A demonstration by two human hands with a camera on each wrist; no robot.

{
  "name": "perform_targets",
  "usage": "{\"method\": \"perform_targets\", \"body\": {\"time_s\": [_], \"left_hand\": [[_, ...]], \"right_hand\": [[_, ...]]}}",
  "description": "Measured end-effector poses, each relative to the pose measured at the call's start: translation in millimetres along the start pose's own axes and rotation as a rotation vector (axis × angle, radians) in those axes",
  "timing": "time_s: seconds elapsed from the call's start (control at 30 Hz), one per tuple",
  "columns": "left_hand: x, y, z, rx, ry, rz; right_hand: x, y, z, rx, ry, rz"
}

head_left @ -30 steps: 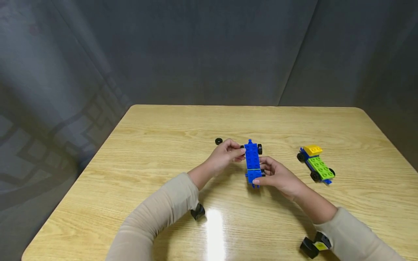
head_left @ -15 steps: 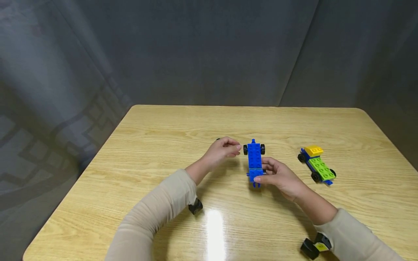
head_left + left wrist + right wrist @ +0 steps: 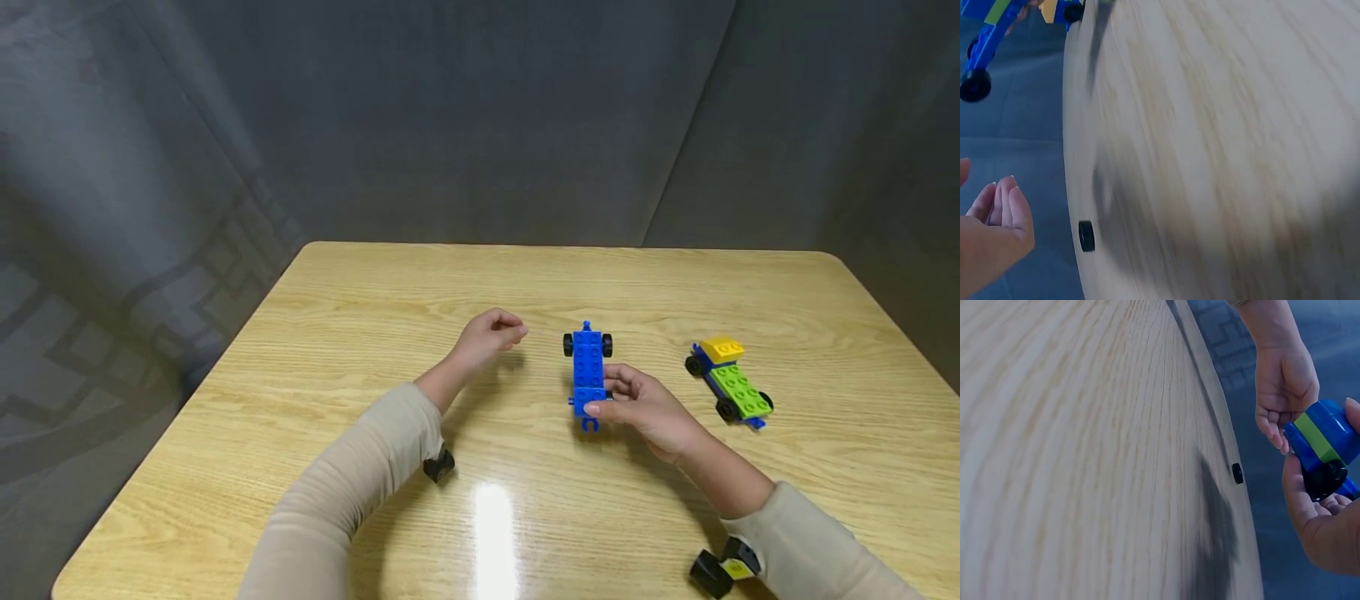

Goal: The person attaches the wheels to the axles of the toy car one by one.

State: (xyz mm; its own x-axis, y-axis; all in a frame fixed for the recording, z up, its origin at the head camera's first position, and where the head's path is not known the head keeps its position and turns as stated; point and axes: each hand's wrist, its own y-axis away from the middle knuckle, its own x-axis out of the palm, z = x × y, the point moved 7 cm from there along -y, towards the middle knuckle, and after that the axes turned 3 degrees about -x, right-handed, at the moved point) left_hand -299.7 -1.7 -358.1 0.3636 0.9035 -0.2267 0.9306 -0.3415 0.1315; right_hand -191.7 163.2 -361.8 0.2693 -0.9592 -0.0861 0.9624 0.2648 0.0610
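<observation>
My right hand [image 3: 656, 417] grips a blue toy car chassis [image 3: 587, 367], thumb on its near end, holding it above the table. Black wheels show on both sides of its far end. At the near end, a wheel is partly visible on the right, and a bare blue axle stub sticks out on the left. A green strip [image 3: 1317, 436] crosses it in the right wrist view. Left of the chassis is my left hand [image 3: 483, 343], fingers loosely bent around nothing. A loose black wheel [image 3: 1087, 235] lies on the table near it; the hand hides it in the head view.
To the right, a second toy car [image 3: 735, 387] with a green studded plate, yellow top brick and black wheels stands on the wooden table [image 3: 360, 333]. Grey curtains [image 3: 480, 125] hang behind and beside the table. Black wrist devices [image 3: 722, 571] sit under both sleeves.
My left hand has let go of the chassis's far left wheel and moved left, covering the loose wheel in the head view. The chassis has shifted slightly right in my right hand.
</observation>
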Motion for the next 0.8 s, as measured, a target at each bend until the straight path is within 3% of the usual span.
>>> {"method": "perform_targets", "body": {"time_s": [0.27,0.5,0.8], "left_hand": [[-13.9,-9.3,7.2,-0.021,-0.132,-0.062],[-21.7,-17.3,14.1,-0.042,-0.213,-0.077],[-26.1,-30.2,19.8,-0.028,-0.42,-0.076]], "right_hand": [[-2,-0.8,-5,0.009,-0.007,-0.018],[-2,-1.1,-6,0.006,-0.02,-0.025],[-3,-3.8,-7,-0.001,-0.026,-0.023]]}}
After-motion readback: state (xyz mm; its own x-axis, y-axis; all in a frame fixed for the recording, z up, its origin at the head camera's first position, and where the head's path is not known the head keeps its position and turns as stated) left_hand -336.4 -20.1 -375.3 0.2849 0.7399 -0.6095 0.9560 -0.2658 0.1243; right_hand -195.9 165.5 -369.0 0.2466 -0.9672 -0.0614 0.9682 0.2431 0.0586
